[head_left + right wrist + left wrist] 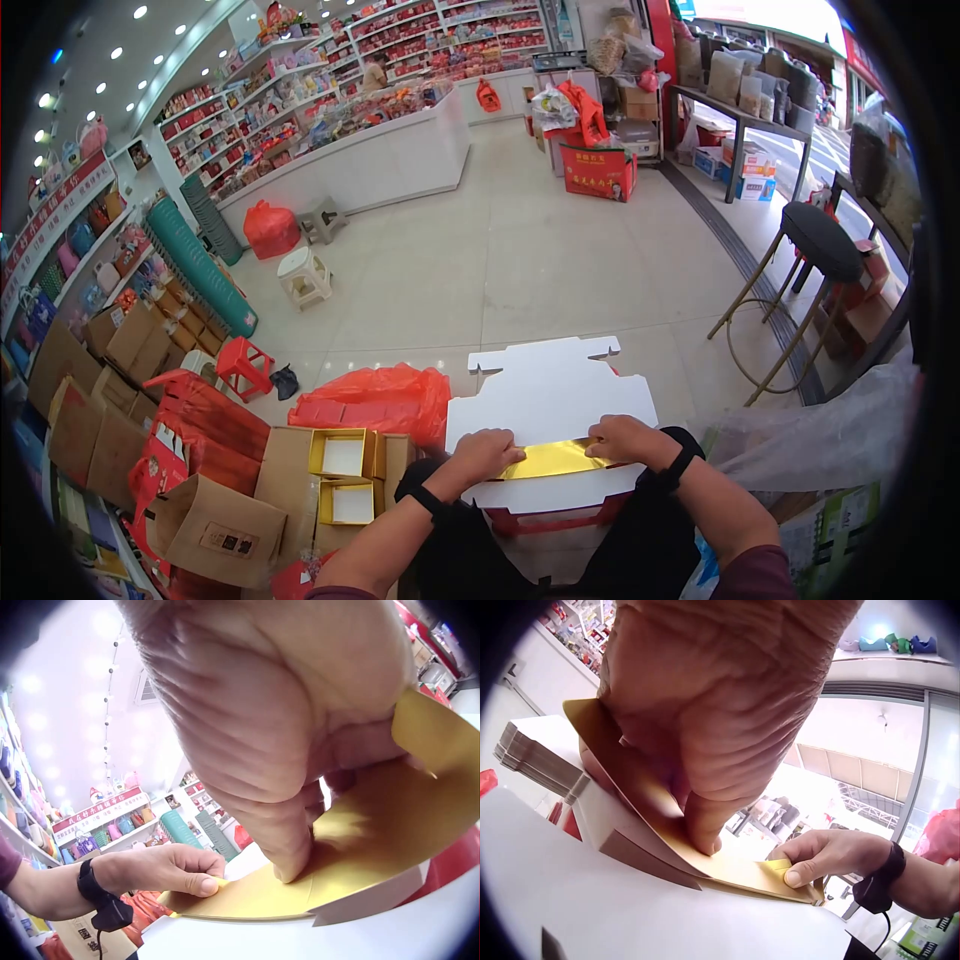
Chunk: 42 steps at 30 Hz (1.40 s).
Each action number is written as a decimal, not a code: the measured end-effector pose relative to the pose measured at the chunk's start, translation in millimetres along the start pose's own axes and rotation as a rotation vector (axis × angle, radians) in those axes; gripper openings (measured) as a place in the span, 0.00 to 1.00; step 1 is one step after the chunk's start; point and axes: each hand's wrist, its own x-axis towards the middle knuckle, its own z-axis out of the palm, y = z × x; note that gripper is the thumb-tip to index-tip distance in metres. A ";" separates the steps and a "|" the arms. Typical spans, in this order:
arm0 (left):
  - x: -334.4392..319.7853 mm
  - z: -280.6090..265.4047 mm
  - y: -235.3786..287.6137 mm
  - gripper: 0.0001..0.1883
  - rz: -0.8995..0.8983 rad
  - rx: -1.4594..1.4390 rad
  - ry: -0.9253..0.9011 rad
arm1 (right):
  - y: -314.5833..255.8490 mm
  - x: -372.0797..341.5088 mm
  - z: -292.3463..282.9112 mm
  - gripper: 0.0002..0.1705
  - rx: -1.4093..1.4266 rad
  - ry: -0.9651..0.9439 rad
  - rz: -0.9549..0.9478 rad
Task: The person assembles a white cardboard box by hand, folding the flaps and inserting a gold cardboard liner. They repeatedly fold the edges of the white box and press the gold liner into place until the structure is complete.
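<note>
A shiny gold card strip (552, 459) lies across a stack of white die-cut card sheets (550, 390) in front of the seated person. The left hand (486, 455) grips the strip's left end, its thumb pressed on the gold card (739, 871) in the left wrist view. At the other end the right hand (622, 440) pinches the strip, thumb down on the yellow surface (255, 894) in the right wrist view. The strip bends upward at its ends. Some fingers are hidden behind the card.
Two yellow boxes with white insides (345, 454) stand in a carton at the left, beside a red plastic bag (375, 398). Open brown cartons (215, 530) are at the far left. A black stool (820, 240) stands at right, near clear plastic sheeting (800, 435).
</note>
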 end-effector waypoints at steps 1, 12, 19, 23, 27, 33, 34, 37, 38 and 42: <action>-0.9 0.1 0.7 0.21 -0.004 -0.009 -0.003 | -0.3 -0.8 -0.8 0.22 0.004 0.003 0.003; 1.0 -1.6 -0.5 0.22 0.012 -0.008 -0.018 | 3.7 0.6 9.6 0.22 -0.002 0.041 0.008; 0.3 -0.1 0.9 0.22 0.021 0.020 0.011 | 2.2 -0.3 9.7 0.20 0.002 0.058 -0.003; -0.8 -2.0 1.3 0.23 0.001 0.011 -0.013 | -1.5 -2.6 7.3 0.20 0.020 0.061 0.010; 0.1 4.9 -3.5 0.25 0.019 0.035 0.035 | 3.7 -2.4 13.7 0.19 0.018 0.131 -0.049; -0.1 0.6 5.4 0.26 0.122 -0.018 0.079 | -0.1 -3.5 12.3 0.15 0.054 0.174 -0.042; 0.2 0.2 5.9 0.25 0.078 -0.051 0.072 | -1.2 -3.6 9.7 0.14 0.073 0.168 -0.055; 0.3 -5.1 10.7 0.23 0.041 -0.070 0.042 | -5.8 -9.3 3.0 0.15 0.076 0.165 -0.047; 0.9 -5.0 10.9 0.23 0.045 -0.027 0.048 | -4.3 -7.7 5.7 0.15 0.068 0.179 -0.058; 0.1 -5.2 11.2 0.22 0.018 -0.069 0.035 | -11.8 -7.0 -2.3 0.15 0.062 0.118 -0.003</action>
